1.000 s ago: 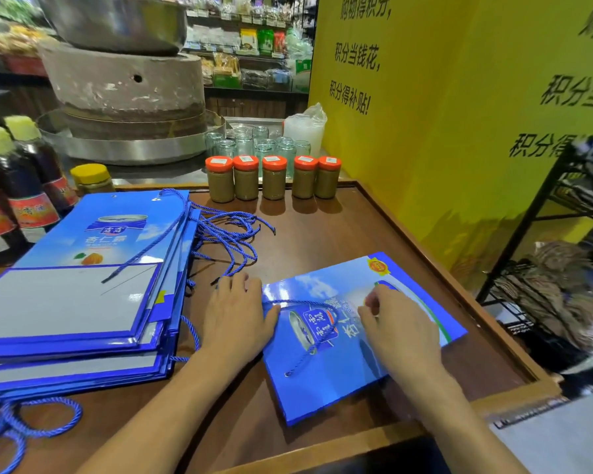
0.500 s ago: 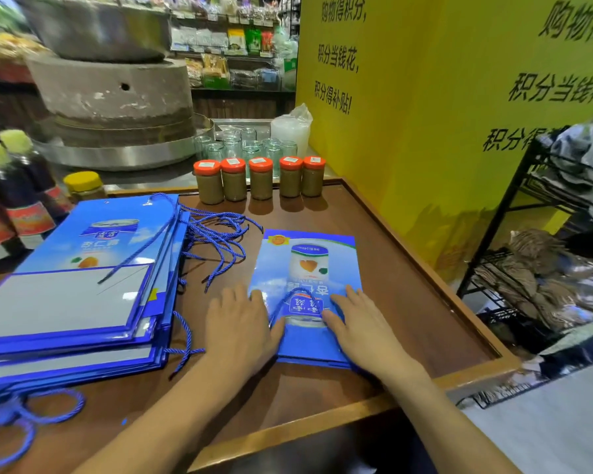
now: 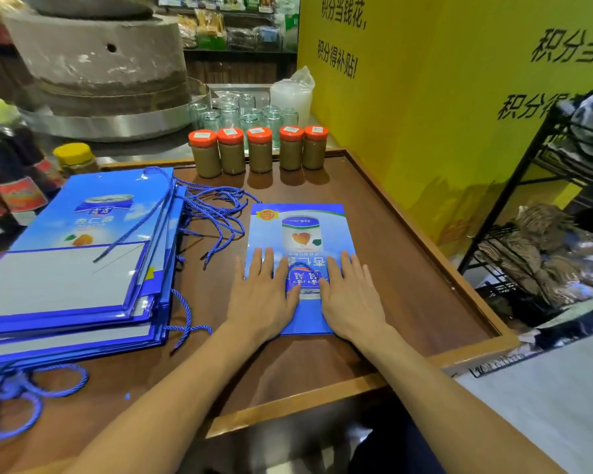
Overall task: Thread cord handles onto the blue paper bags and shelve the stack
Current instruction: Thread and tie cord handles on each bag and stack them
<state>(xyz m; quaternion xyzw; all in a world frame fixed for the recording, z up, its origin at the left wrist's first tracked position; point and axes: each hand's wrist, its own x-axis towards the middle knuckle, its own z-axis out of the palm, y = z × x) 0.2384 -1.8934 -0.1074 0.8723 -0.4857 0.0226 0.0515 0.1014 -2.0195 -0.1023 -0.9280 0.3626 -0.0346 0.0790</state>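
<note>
A single blue paper bag [image 3: 300, 230] lies flat on the brown table [image 3: 408, 268], its printed side up and its long side pointing away from me. My left hand [image 3: 261, 295] and my right hand [image 3: 348, 295] rest palm down on its near half, fingers spread, side by side. A blue cord handle [image 3: 302, 266] loops on the bag between the two hands. To the left sits a stack of flat blue bags [image 3: 83, 268] with loose blue cords [image 3: 216, 206] trailing off its right side.
Several orange-lidded jars [image 3: 259, 150] line the table's far edge, with empty glasses [image 3: 243, 111] behind. Dark bottles [image 3: 11, 172] stand far left. A yellow wall [image 3: 425, 97] borders the right. A black wire shelf [image 3: 545, 217] stands to the right of the table. More cord [image 3: 21, 395] lies near left.
The single bag was turned from a slant to lie straight, then both hands moved onto its near half and flattened. The view has shifted slightly.
</note>
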